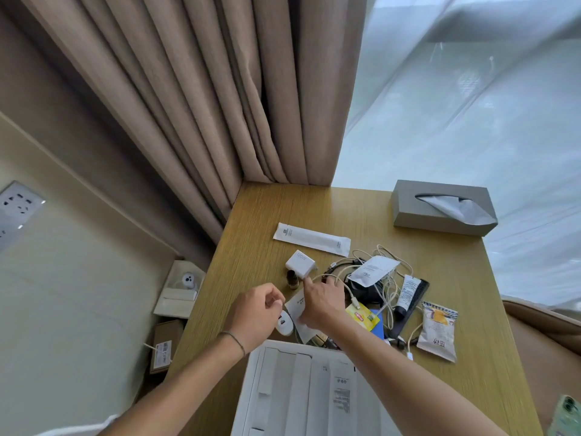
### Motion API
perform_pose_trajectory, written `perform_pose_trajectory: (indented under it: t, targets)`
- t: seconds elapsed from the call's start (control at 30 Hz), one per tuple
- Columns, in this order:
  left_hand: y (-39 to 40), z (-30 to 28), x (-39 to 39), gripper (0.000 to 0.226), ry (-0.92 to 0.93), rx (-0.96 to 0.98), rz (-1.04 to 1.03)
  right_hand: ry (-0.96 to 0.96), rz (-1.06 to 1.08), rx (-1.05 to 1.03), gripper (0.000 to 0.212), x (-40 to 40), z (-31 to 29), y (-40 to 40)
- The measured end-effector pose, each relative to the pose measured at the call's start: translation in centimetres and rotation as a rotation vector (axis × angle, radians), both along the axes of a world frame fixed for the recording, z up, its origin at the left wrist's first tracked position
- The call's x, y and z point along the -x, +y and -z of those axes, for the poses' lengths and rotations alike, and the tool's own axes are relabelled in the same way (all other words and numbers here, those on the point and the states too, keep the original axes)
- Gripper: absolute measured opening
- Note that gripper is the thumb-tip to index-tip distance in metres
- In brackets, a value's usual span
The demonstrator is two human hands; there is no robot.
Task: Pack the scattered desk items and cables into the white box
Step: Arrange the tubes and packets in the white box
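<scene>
A wooden desk point(440, 309) fills the lower right of the frame. One white box point(301, 388) sits open at the bottom middle, with printed labels too small to read. One grey tissue box point(440, 212) is at the desk's far right corner. In the middle lies a pile of white cables point(386, 278); I cannot count them. One long white packet point(311, 239) lies above. One snack bag point(438, 330) lies to the right. One white charger point(300, 263) reads "120W". The right hand point(320, 302) reaches with fingers stretched out, one fingertip touching the charger. The left hand point(256, 309) has curled fingers; I cannot tell if it holds anything.
</scene>
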State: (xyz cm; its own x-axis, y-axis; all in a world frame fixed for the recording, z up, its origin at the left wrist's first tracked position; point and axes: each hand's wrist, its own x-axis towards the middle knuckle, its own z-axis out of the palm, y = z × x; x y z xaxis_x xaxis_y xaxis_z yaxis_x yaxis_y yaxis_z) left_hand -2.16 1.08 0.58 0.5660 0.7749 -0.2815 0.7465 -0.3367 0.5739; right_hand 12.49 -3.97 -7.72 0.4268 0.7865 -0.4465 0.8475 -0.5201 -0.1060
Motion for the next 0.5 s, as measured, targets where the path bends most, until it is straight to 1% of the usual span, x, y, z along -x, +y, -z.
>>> perform_pose_trajectory:
  t: [0.07, 0.17, 0.27, 0.37, 0.43, 0.5]
  targets:
    - [0.8, 0.5, -0.8, 0.014, -0.001, -0.007, 0.006, 0.114, 0.093, -0.065, 0.068, 0.1, 0.0, -0.1]
    - [2.3, 1.4, -2.1, 0.014, -0.012, -0.002, 0.019, 0.347, 0.3, -0.17, 0.06, -0.6, -0.6, -0.7]
    - [4.1, 2.4, -3.9, 0.015, -0.01, -0.004, 0.024, 0.489, 0.46, -0.266, 0.034, -2.2, -1.6, -1.5]
    - [6.0, 3.6, -6.2, 0.015, -0.017, -0.015, 0.013, 0.781, 0.712, -0.455, 0.012, -4.1, -2.7, -2.6]
    - [7.3, 4.2, -8.2, 0.015, -0.037, -0.016, 0.021, 0.922, 0.891, -0.582, 0.016, -5.5, -3.4, -3.2]
    - [8.3, 5.0, -10.4, 0.017, -0.041, -0.019, 0.05, 0.983, 1.027, -0.66, 0.017, -6.8, -3.9, -4.0]
